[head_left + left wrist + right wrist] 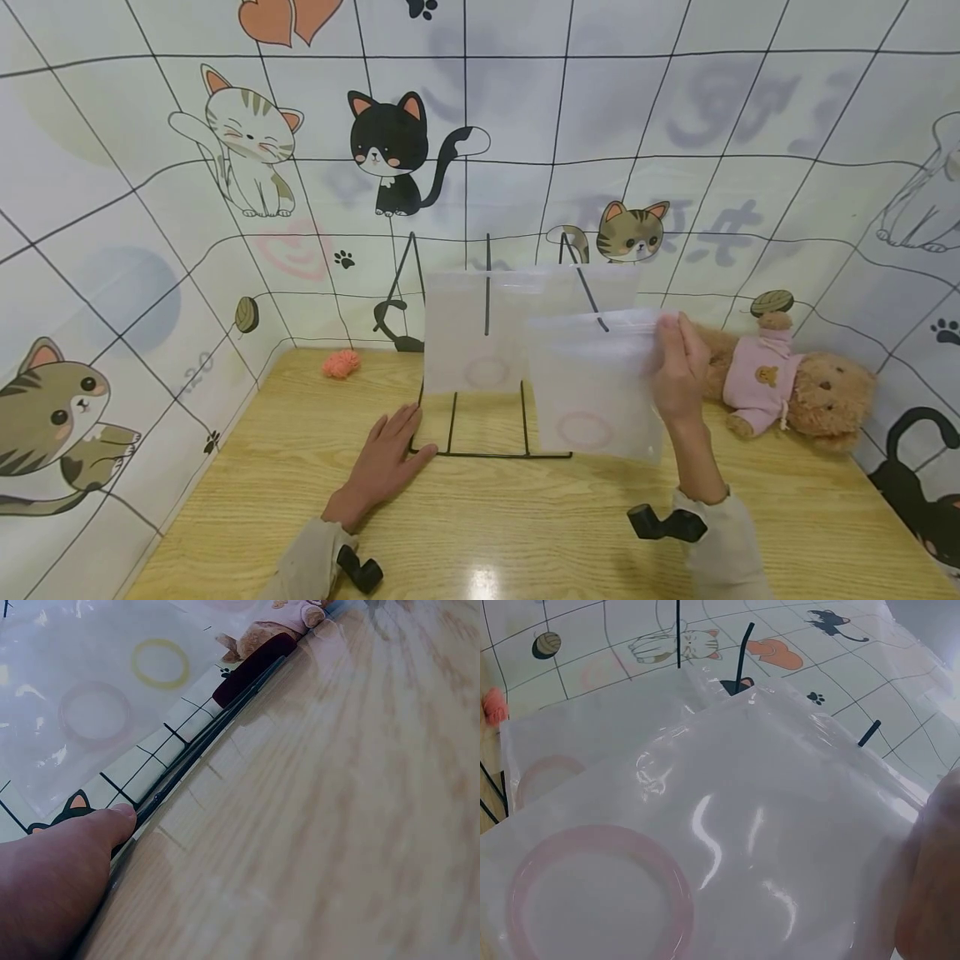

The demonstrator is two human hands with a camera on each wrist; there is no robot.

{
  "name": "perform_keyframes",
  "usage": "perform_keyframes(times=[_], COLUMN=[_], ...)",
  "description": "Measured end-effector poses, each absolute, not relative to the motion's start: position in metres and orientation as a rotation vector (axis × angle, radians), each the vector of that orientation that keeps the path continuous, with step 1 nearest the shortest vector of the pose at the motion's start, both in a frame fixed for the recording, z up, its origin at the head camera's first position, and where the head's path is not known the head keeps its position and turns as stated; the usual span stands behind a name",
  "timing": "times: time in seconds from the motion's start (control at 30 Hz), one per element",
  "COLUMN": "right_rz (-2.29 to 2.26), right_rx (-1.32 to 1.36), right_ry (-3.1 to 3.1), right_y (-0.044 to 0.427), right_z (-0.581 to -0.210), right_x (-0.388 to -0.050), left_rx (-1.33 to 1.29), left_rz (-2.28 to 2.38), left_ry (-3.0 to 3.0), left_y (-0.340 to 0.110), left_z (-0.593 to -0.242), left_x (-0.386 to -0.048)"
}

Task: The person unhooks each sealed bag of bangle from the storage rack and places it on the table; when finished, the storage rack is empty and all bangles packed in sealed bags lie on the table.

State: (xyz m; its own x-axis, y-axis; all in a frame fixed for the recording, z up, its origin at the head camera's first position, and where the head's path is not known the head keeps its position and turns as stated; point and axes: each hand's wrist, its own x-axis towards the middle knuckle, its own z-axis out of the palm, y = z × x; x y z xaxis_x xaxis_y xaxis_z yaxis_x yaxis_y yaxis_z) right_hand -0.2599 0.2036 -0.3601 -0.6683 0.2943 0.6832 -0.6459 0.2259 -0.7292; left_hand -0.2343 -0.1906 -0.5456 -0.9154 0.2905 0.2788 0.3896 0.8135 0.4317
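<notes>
My right hand (682, 362) pinches the top right corner of a clear zip bag (600, 379) at the right front of a black wire rack (491, 456). Inside that bag a pink ring (600, 838) shows in the right wrist view. A second clear bag (457, 333) hangs from the rack's middle prong, with a faint pink ring low in it. Behind them, part of another bag (618, 287) is visible. Fingers outstretched, my left hand (382, 462) rests at the rack's front left base corner. Through the bags in the left wrist view shows a yellow ring (137, 664).
A teddy bear (761, 379) in a pink top lies right of the rack. An orange-pink fluffy ball (341, 364) sits at the table's back left. Cat-printed sheeting (525, 108) rises behind and along both sides of the wooden table (480, 517).
</notes>
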Motion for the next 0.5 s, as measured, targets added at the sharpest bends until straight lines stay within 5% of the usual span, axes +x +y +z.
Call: perform_keyframes(times=[0.5], right_rz=[1.543], right_rx=[0.328], right_ry=[-1.676], right_y=[0.2064], right_z=[-0.3572], right_x=[-0.2586], left_rx=[-0.523], left_rz=[-0.721], left_ry=[-2.793], left_y=[-0.1893], left_z=[-0.5441], left_x=[-0.2340])
